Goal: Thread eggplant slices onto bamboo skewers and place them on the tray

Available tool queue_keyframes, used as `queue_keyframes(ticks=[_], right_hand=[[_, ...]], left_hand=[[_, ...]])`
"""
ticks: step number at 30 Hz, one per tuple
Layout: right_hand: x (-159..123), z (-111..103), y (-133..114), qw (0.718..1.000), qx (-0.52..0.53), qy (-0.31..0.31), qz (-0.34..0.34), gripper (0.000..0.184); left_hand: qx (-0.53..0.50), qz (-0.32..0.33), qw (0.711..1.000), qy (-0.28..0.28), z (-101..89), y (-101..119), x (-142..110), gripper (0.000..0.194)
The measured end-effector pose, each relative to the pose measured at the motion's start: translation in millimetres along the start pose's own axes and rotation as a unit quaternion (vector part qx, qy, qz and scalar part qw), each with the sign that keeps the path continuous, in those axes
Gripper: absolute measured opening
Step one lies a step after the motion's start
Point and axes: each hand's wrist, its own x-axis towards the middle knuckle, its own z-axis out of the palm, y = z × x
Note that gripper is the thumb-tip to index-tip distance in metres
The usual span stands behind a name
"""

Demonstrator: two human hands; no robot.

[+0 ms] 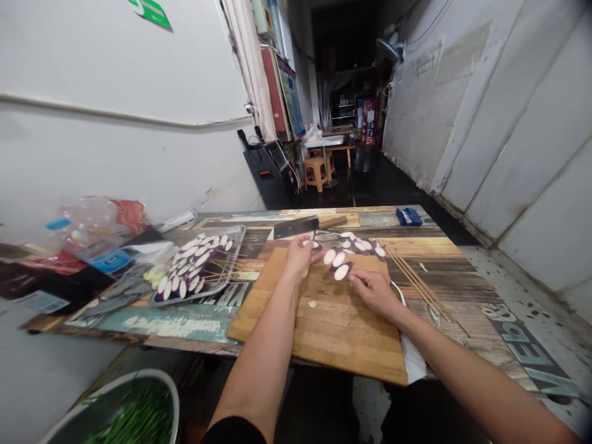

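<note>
Both my hands work over a wooden cutting board (324, 327) on a patterned table. My left hand (300, 256) is closed around a slice of purple-skinned eggplant at the board's far edge. My right hand (375, 291) lies fingers-down on the board, pinching at an eggplant slice (342, 272). A heap of more white eggplant slices (358, 244) lies just beyond the hands. Thin bamboo skewers (419, 282) lie to the right of the board.
A metal tray (231, 262) at left holds several skewered eggplant slices (192, 265). A cleaver (303, 226) lies behind the board, a blue box (409, 216) at the far right. Plastic bags and packets (87, 237) crowd the left end. A bowl of greens (134, 413) sits below.
</note>
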Motion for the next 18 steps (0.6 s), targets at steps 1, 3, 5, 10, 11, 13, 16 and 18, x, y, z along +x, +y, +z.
queue_keyframes(ticks=[1, 3, 5, 10, 11, 13, 16, 18], right_hand=[[0.0, 0.3, 0.5, 1.000, 0.002, 0.001, 0.000, 0.029], [0.1, 1.0, 1.9, 1.000, 0.006, 0.002, 0.000, 0.028], [0.2, 1.7, 3.1, 1.000, 0.010, 0.002, 0.001, 0.028], [0.1, 1.5, 1.0, 1.000, 0.010, 0.000, 0.006, 0.028], [-0.2, 1.1, 0.0, 1.000, 0.008, -0.001, 0.008, 0.028], [-0.9, 0.4, -1.7, 1.000, 0.008, -0.002, 0.012, 0.028], [-2.0, 0.2, -2.7, 1.000, 0.014, -0.005, 0.010, 0.027], [-2.4, 0.4, -2.5, 1.000, 0.013, -0.005, 0.009, 0.028]], left_hand=[[-0.002, 0.002, 1.000, 0.002, -0.2, 0.3, 0.2, 0.021], [-0.011, 0.003, 1.000, 0.009, -1.3, 0.8, 1.0, 0.024], [-0.022, -0.005, 1.000, 0.013, -3.0, 0.8, 2.2, 0.032], [0.007, -0.026, 0.999, 0.020, -6.5, -1.4, 5.1, 0.038], [0.012, -0.029, 0.999, 0.018, -7.0, -1.9, 5.8, 0.032], [-0.005, -0.039, 0.999, 0.011, -8.1, -2.3, 7.2, 0.017], [-0.061, -0.072, 0.995, -0.001, -10.2, -1.7, 9.9, 0.003], [-0.087, -0.103, 0.991, -0.009, -11.8, -1.0, 11.9, 0.003]])
